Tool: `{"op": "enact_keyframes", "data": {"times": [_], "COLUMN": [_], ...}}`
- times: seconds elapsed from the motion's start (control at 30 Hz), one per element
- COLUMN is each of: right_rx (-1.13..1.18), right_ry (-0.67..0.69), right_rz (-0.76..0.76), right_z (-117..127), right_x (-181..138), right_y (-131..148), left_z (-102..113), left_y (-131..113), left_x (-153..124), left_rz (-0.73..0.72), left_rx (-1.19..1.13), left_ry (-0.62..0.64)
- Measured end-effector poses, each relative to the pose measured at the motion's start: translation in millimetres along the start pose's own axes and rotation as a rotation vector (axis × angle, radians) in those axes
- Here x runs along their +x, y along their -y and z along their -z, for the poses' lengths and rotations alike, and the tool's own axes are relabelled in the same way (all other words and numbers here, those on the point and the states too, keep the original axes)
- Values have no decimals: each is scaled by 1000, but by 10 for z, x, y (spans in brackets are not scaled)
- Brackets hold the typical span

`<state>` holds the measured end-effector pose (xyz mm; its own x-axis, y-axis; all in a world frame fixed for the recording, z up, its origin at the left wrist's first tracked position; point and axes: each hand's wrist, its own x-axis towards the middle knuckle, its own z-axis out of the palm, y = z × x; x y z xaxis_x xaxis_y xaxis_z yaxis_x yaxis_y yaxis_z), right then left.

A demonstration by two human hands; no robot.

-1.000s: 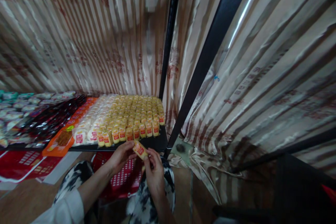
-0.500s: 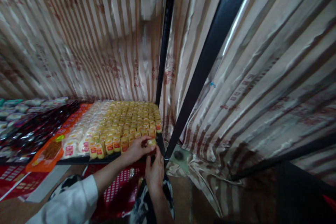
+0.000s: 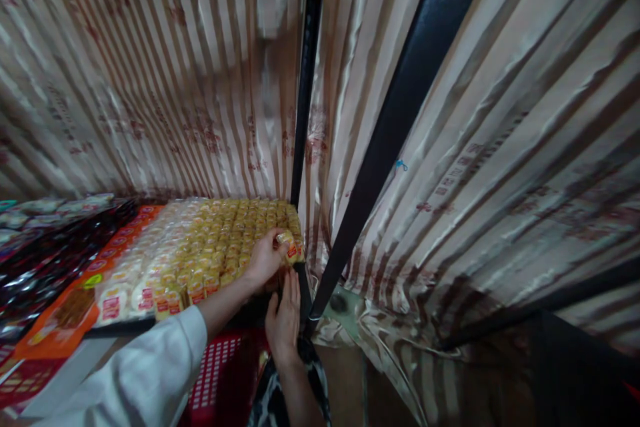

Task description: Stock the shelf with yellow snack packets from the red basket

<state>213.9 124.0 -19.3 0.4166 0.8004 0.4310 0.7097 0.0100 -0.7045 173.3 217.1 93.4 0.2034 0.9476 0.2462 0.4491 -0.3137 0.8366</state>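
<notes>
My left hand [image 3: 265, 260] pinches a small yellow wrapped snack cake [image 3: 287, 240] between thumb and fingers, at the right front end of the rows. Just below it, my right hand [image 3: 284, 317] is open with its fingers stretched out beside the shelf's front corner; nothing shows in it. Rows of yellow wrapped snack cakes [image 3: 230, 227] stand tightly packed on the black shelf. To their left are white wrapped snacks [image 3: 120, 297] in clear film. My left hand hides part of the front row.
An orange snack pouch [image 3: 60, 330] and dark shiny packets [image 3: 55, 263] lie further left. Under the shelf sits a red plastic basket [image 3: 217, 367]. A black shelf post [image 3: 365, 180] slants up at the right, with striped curtain fabric [image 3: 450, 167] around it.
My left hand has moved up and back with the snack cake, to the end of the rows. The right hand has separated from it and straightened its fingers. The view has shifted slightly.
</notes>
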Motion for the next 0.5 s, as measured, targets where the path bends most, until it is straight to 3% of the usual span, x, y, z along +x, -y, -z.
{"op": "enact_keyframes", "data": {"times": [0.5], "right_rx": [-340], "right_ry": [53], "right_rz": [61], "right_z": [-118], "right_x": [13], "right_y": [-44], "left_z": [-375], "left_y": [50], "left_x": [202], "left_rz": [-187], "left_rx": [359], "left_ry": [173]}}
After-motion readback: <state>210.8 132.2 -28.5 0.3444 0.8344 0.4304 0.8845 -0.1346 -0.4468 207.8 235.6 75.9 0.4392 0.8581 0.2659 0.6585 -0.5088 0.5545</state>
